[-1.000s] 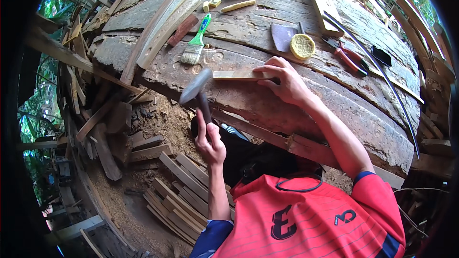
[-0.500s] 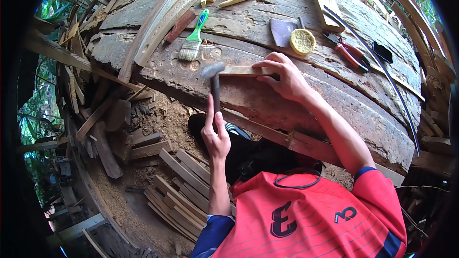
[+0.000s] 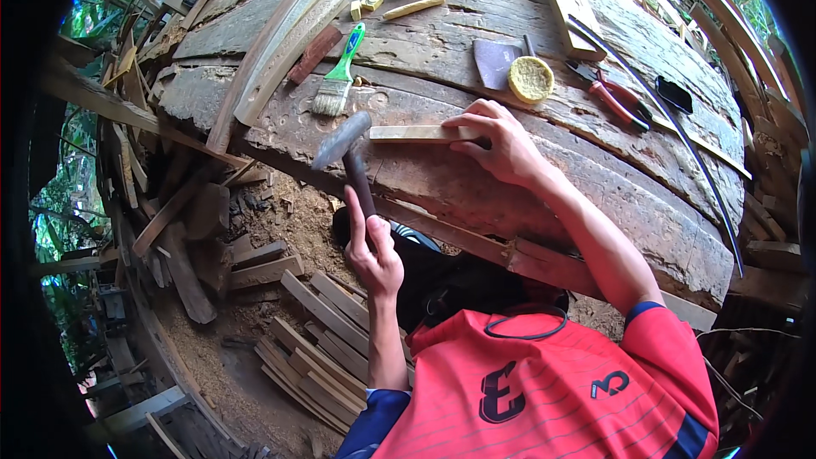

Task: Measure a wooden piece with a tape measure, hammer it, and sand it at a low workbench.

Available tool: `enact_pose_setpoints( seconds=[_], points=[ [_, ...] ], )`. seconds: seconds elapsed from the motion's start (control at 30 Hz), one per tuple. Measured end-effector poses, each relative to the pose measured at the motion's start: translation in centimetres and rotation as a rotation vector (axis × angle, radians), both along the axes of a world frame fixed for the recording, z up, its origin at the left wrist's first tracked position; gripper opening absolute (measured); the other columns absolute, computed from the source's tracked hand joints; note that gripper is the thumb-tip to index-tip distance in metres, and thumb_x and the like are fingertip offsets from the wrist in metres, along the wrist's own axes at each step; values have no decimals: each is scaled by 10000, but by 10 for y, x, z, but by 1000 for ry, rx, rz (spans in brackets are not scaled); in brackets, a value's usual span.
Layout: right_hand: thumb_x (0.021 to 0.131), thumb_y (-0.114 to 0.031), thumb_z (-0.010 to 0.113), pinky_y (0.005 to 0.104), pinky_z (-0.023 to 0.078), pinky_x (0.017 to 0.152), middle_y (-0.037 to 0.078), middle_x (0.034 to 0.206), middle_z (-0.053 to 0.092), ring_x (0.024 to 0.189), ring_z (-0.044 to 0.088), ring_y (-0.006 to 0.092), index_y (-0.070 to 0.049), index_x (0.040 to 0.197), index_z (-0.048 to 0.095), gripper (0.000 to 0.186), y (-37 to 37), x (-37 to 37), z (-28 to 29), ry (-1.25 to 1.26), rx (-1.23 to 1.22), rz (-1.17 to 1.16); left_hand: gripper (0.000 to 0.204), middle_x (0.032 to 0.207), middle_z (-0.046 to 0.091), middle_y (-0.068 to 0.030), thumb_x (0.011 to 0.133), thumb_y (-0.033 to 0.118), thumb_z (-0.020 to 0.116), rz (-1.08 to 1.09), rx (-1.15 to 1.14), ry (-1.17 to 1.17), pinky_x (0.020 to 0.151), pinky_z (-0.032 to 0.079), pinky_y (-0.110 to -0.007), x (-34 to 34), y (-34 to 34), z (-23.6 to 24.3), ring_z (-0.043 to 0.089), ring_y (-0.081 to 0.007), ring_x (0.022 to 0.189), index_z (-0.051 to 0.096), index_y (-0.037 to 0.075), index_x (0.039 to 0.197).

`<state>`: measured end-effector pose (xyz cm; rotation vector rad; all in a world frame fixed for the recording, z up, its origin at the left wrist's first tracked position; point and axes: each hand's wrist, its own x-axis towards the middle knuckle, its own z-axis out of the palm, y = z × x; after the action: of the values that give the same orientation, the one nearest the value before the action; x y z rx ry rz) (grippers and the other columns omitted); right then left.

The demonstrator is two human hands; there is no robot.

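My left hand [image 3: 376,251] is closed round the dark handle of a hammer [image 3: 342,143]. Its grey metal head is just left of the near end of a pale narrow wooden strip [image 3: 404,133], with a small gap between them. My right hand [image 3: 501,144] grips that strip at its right end, thumb below and fingers above, on the weathered plank bench [image 3: 544,195]. Beyond them lie a green-handled brush [image 3: 347,68], a purple abrasive sheet [image 3: 493,59], a round yellow pad [image 3: 530,79] and red-handled pliers [image 3: 619,102].
Wood pieces [image 3: 296,30] and a long board [image 3: 565,8] lie on the bench, with a thin black strip [image 3: 697,153] along its right. Offcuts [image 3: 183,238] are piled at the left. Sawdust and stacked slats [image 3: 319,348] lie on the ground below.
Half a second ago the hammer head was at the strip's left end; it has since swung away left, much like its position a second ago. My right hand stays on the strip.
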<state>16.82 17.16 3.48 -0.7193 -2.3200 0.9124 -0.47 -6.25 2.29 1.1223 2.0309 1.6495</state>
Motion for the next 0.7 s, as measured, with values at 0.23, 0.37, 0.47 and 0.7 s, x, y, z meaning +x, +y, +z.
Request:
enact_pose_setpoints(
  seconds=[0.23,0.37,0.47,0.7],
  points=[
    [934,-238,841,444,537,1009,117,1158,666,1138,651,331,-165,1244,791,322,0,1,-1,-21,54,-21,556,951,588,-61,1175,233,472,-102,-231,-12,585,410,-293,-16,2,4,481,-103,649,388,109,1710],
    [930,-248,845,442,535,1022,114,1168,669,1155,653,332,-176,1253,794,334,-2,-1,3,-11,50,-15,579,766,437,53,1184,253,460,0,-67,130,559,376,-270,-16,-1,-21,416,-71,636,338,113,1732],
    [943,-275,825,462,518,1060,120,1192,668,1201,640,350,-189,1259,792,329,-2,0,1,-27,14,-13,526,1337,583,-171,1171,204,473,-78,-197,209,802,551,-367,-24,-5,-13,695,-290,1006,428,105,1685],
    [956,-281,804,475,507,1082,122,1191,671,1215,638,363,-183,1242,798,303,0,-2,6,-33,-37,22,512,1515,645,-245,1163,213,495,-24,-146,225,789,596,-396,-29,-16,-7,784,-316,944,473,109,1664]
  ],
)
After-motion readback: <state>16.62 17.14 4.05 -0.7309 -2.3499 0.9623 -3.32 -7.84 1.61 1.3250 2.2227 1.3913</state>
